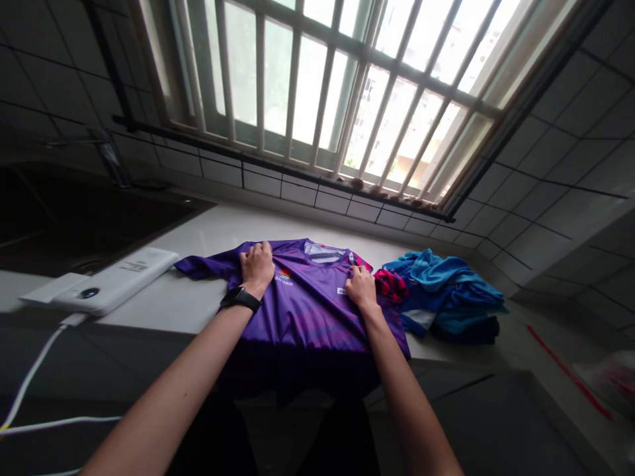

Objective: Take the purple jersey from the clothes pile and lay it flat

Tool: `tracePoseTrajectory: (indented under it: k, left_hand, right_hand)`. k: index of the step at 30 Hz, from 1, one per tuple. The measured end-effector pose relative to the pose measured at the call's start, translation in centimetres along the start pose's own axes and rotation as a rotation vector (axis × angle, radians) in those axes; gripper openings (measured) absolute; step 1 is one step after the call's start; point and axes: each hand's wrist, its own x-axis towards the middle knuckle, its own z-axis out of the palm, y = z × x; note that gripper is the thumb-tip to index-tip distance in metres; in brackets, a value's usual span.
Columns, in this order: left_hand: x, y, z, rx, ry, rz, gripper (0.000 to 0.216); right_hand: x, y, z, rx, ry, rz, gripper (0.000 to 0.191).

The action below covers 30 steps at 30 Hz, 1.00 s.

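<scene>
A purple short-sleeved T-shirt [307, 311] lies front up on the white counter, its collar toward the window and its lower part hanging over the front edge. My left hand [258, 266], below a black wristband, has its fingers curled into the cloth near the shoulder on the left. On the other side, my right hand [361, 287] grips the fabric by the chest, close to the red-and-black patterned sleeve [391, 284]. The left sleeve [201, 266] is spread out flat. Both sets of fingertips are partly hidden against the shirt.
A pile of blue clothes [446, 291] sits right of the shirt. To the left are a white power bank [124, 277] with a white cable [37, 370], and a dark sink [99, 211] with a faucet [112, 158]. A barred window [322, 86] rises behind; a red strip [568, 371] lies far right.
</scene>
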Motion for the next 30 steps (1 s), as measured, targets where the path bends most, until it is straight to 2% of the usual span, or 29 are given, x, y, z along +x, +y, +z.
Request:
tracePoseTrajectory:
  k: [4,6,9,11,13,15,17,25,30]
  left_hand:
    - [-0.2,0.3,-0.4,-0.033,0.111,-0.011,0.040]
    - [-0.2,0.4,-0.5,-0.038,0.155,0.011,0.039]
    - [-0.2,0.5,-0.2,-0.045,0.140,0.187,0.039]
    - [-0.2,0.4,0.3,-0.038,0.044,0.361,0.040]
    - [-0.3,0.3,0.9,-0.011,-0.088,0.466,0.040]
    - [-0.2,0.2,1.3,0.022,-0.173,0.460,0.041]
    - [-0.2,0.1,1.5,0.047,-0.198,0.407,0.044]
    - [-0.1,-0.1,1.3,0.036,-0.166,0.365,0.043]
    - [-0.2,-0.3,1.6,0.043,-0.191,0.309,0.045]
  right_hand:
    - [0.0,1.6,-0.4,-0.015,0.169,0.070,0.054]
    - [-0.1,1.8,-0.8,0.009,0.207,0.059,0.050]
    - [-0.2,1.2,-0.6,0.106,0.099,-0.117,0.043]
    - [-0.3,0.4,-0.3,0.150,-0.019,-0.231,0.040]
    - [-0.4,-0.2,-0.1,0.142,-0.097,-0.242,0.040]
    - [-0.5,-0.5,0.0,0.106,-0.131,-0.191,0.040]
    - [-0.5,-0.6,0.0,0.069,-0.140,-0.144,0.042]
    - [-0.2,-0.8,0.3,0.004,-0.120,0.016,0.048]
    - [-0.1,-1.0,0.4,-0.037,-0.145,0.015,0.050]
